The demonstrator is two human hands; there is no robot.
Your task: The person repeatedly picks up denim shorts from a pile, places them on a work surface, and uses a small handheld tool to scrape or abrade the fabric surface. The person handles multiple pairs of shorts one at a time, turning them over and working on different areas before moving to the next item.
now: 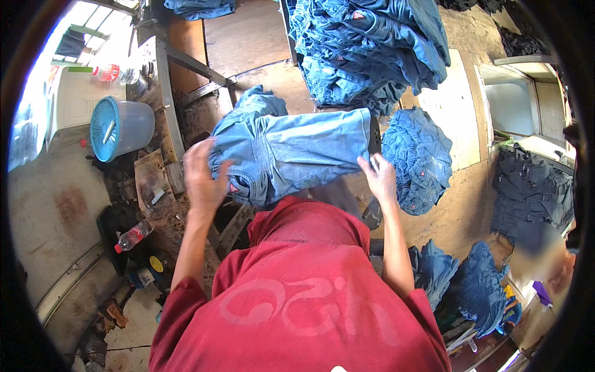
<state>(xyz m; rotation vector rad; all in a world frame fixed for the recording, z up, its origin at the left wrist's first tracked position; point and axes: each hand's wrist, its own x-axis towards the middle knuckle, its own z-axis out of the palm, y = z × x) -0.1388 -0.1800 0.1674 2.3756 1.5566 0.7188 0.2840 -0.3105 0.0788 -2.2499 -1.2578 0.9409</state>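
Note:
A light blue denim garment [310,149], which looks like a pair of shorts, lies stretched out in front of me. One leg extends to the right, and the gathered waistband bunches at the left. My right hand [379,177] pinches the lower corner of the leg's hem between thumb and fingers. Beside the waistband end is my left hand [204,180], slightly blurred, its thumb and fingers apart at the fabric's edge. More of the garment's denim is heaped behind the waistband. What supports the garment is mostly hidden beneath it.
A tall pile of denim garments [372,49] stands ahead, with a smaller stack [418,161] at the right. Dark garments [533,192] lie farther right. More denim [477,285] is low right, near a partly visible person [558,273]. Left are a bucket [133,127] and a plastic bottle [133,235].

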